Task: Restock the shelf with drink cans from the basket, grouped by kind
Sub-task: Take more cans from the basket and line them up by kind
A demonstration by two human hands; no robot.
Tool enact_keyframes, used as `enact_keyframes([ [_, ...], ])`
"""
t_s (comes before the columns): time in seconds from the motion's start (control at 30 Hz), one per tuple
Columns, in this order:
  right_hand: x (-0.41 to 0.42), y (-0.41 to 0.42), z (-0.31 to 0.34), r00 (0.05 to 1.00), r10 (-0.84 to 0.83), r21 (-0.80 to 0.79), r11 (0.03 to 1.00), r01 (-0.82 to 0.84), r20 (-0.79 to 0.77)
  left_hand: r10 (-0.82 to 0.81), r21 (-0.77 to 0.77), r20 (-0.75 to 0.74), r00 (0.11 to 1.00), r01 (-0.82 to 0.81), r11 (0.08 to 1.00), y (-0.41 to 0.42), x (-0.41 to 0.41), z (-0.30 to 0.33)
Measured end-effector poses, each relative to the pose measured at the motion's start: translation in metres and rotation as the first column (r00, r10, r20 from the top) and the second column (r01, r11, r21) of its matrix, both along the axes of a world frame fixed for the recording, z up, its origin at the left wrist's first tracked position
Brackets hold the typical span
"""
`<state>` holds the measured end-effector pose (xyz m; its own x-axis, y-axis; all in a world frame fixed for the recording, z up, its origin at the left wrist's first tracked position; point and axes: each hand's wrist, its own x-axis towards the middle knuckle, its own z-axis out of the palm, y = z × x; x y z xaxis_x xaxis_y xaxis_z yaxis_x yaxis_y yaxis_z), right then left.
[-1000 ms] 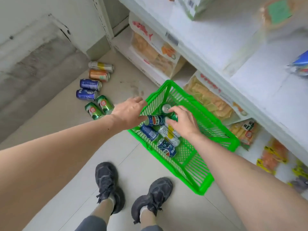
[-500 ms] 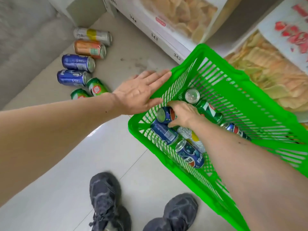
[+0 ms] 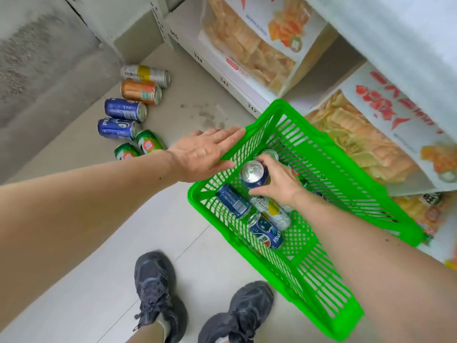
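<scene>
Six cans are seen lying on their sides on the floor at the left of the frame, already grouped in pairs by kind: two green cans lowest, two blue cans above them, then an orange can and a white and yellow can nearest the shelf; none is seen standing on the shelf yet, so the sorting is judged partly done; in the green basket at centre several cans are left, among them a dark blue can, a pale can and a Pepsi can; the right hand is curled round an upright blue can, its grip closed on it; the left hand is laid flat, fingers straight, on the basket's rim.
</scene>
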<state>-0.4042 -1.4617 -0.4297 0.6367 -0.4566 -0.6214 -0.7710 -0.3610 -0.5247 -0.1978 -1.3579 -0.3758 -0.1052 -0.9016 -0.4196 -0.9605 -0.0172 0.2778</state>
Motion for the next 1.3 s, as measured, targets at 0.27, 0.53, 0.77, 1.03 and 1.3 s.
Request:
enact_keyframes([
  [0.27, -0.008, -0.01, 0.186, 0.938, -0.279, 0.091, 0.96, 0.265, 0.205, 0.119, 0.147, -0.108, 0.987, -0.102, 0.984, -0.029, -0.019, 0.166],
  [0.53, -0.004, -0.006, 0.374, 0.867, -0.334, 0.029, 0.937, 0.348, 0.371, 0.078, 0.094, -0.099, 0.992, -0.069, 0.993, -0.043, -0.028, 0.333],
  [0.77, -0.004, -0.006, 0.515, 0.804, -0.325, -0.066, 0.91, 0.408, 0.498, 0.055, -0.018, -0.135, 0.989, -0.058, 0.998, -0.046, -0.026, 0.471],
  [1.03, -0.01, 0.009, 0.65, 0.785, -0.289, -0.167, 0.881, 0.442, 0.548, -0.02, -0.161, -0.242, 0.97, -0.02, 0.987, -0.039, -0.027, 0.587],
  [1.3, -0.038, 0.0, 0.749, 0.703, -0.352, -0.23, 0.774, 0.59, 0.618, -0.085, -0.31, -0.398, 0.913, -0.046, 0.95, -0.067, -0.063, 0.668],
])
